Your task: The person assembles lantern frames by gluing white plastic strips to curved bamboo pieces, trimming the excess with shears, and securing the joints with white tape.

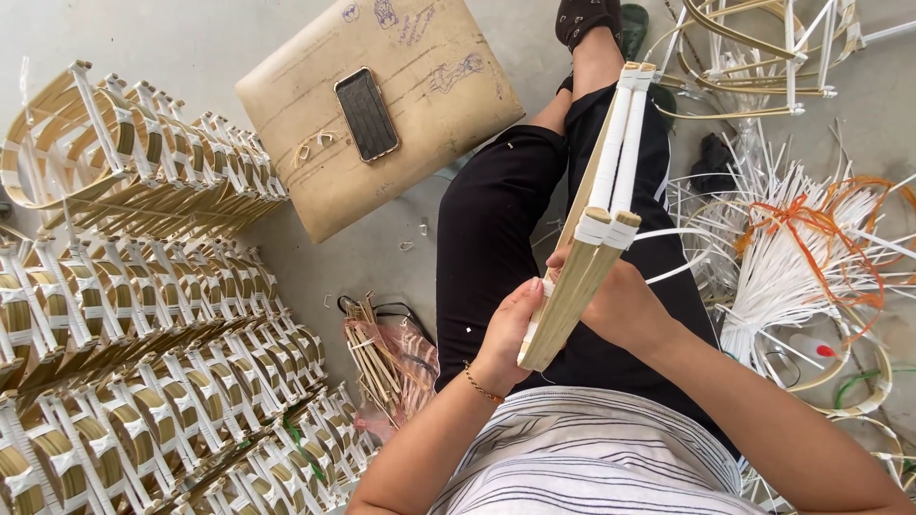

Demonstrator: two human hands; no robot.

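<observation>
Seen from above, a seated person holds a bamboo frame (593, 224) edge-on over their lap; the left hand (510, 329) curls around its lower end, thumb up along the slat, a thin bracelet at the wrist; the right hand (615, 300) closes on the frame from the far side, mostly hidden behind it, so its fingers cannot be made out; both hands are shut on the frame; two of its rails are wrapped in white strip, and a loose white strip (673, 234) trails away to the right of the right hand; beyond the hands lie black trousers and one dark shoe (584, 17); up and to the left of the left hand sits one tan cushioned stool (448, 105) with one phone (366, 113) lying face down on it; far left of the hands, finished frames (134, 315) stand in several packed rows, too many to count; just left of the left forearm, a pink bag of bamboo sticks (386, 358) rests on the floor; right of the right hand, a heap of white and orange strips (801, 257)
</observation>
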